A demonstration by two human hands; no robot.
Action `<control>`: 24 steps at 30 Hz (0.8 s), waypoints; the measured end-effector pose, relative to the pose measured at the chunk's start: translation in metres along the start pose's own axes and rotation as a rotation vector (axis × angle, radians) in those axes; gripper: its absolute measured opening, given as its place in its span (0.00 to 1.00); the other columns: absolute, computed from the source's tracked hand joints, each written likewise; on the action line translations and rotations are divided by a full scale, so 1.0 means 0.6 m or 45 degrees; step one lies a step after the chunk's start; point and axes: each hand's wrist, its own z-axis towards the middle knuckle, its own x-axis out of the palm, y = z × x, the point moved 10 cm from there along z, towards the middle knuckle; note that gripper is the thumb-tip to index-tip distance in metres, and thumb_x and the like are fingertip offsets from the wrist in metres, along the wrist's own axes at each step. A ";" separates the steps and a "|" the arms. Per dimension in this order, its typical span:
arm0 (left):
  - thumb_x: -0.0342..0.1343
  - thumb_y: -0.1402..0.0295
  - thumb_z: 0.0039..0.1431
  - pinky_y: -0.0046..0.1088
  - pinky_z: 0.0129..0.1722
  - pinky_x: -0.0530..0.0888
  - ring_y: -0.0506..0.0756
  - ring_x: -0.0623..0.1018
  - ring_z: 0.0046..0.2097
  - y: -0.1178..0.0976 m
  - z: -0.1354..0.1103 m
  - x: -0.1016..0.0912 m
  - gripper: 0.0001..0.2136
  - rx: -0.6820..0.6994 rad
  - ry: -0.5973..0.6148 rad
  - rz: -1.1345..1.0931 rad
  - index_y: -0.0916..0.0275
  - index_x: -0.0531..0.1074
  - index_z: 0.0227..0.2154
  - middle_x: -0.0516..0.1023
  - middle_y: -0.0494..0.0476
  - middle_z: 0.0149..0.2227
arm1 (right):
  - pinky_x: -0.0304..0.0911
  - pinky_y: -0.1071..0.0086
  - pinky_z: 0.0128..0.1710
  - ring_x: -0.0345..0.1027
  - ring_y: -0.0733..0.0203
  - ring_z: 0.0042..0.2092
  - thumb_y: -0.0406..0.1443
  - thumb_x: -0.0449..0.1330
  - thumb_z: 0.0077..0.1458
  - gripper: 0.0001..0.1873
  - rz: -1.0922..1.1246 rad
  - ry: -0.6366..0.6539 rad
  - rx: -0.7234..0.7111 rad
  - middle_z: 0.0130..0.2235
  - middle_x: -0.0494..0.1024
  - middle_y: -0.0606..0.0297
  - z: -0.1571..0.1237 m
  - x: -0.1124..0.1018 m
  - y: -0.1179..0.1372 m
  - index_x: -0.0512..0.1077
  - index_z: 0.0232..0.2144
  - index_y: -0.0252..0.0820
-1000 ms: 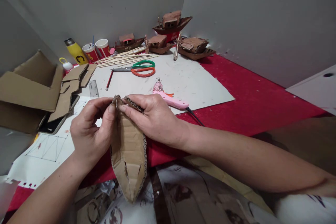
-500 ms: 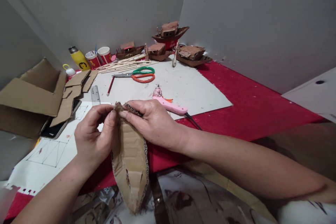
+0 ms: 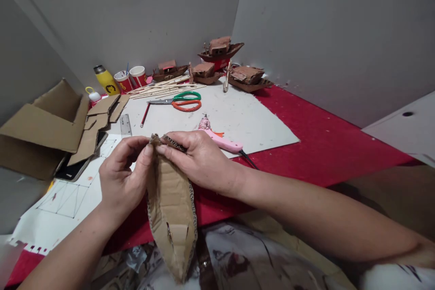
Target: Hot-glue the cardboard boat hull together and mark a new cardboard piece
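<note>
A long boat-shaped cardboard hull (image 3: 171, 213) hangs over the near edge of the red table, pointed end toward me. My left hand (image 3: 124, 179) pinches its far tip from the left, thumb and fingers closed on it. My right hand (image 3: 200, 158) grips the same tip and the right side wall, fingers pressed together over the corrugated edge. A pink glue gun (image 3: 219, 138) lies just beyond my right hand.
Scissors with green and orange handles (image 3: 181, 99), a red pencil (image 3: 144, 115), a metal ruler (image 3: 125, 125) and wooden sticks (image 3: 163, 87) lie on the grey board (image 3: 258, 122). Finished cardboard boats (image 3: 220, 50) stand at the back. An open carton (image 3: 41, 127) sits left, cups (image 3: 137, 75) behind.
The view has tilted slightly, so everything sits lower in the picture. Both hands keep pinching the hull's tip; the hull hangs a little lower.
</note>
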 end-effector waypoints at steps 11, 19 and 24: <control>0.60 0.68 0.58 0.21 0.31 0.73 0.47 0.76 0.30 -0.003 -0.001 -0.006 0.04 0.026 -0.028 -0.011 0.58 0.74 0.36 0.78 0.48 0.31 | 0.49 0.74 0.28 0.53 0.71 0.26 0.30 0.55 0.60 0.13 -0.043 0.024 -0.057 0.22 0.61 0.74 -0.001 0.004 0.010 0.62 0.22 0.39; 0.60 0.69 0.57 0.23 0.31 0.75 0.48 0.78 0.30 -0.016 0.002 -0.010 0.04 0.110 -0.010 0.049 0.56 0.77 0.36 0.80 0.48 0.32 | 0.49 0.73 0.29 0.55 0.70 0.27 0.31 0.55 0.60 0.12 -0.089 0.048 -0.031 0.23 0.63 0.73 0.000 0.006 0.007 0.64 0.24 0.39; 0.62 0.67 0.55 0.24 0.29 0.76 0.49 0.78 0.28 -0.008 0.009 -0.015 0.04 0.023 0.008 0.056 0.57 0.79 0.33 0.82 0.49 0.30 | 0.49 0.73 0.29 0.56 0.70 0.27 0.31 0.56 0.61 0.12 -0.119 0.059 -0.027 0.23 0.64 0.73 -0.001 0.007 0.005 0.66 0.24 0.38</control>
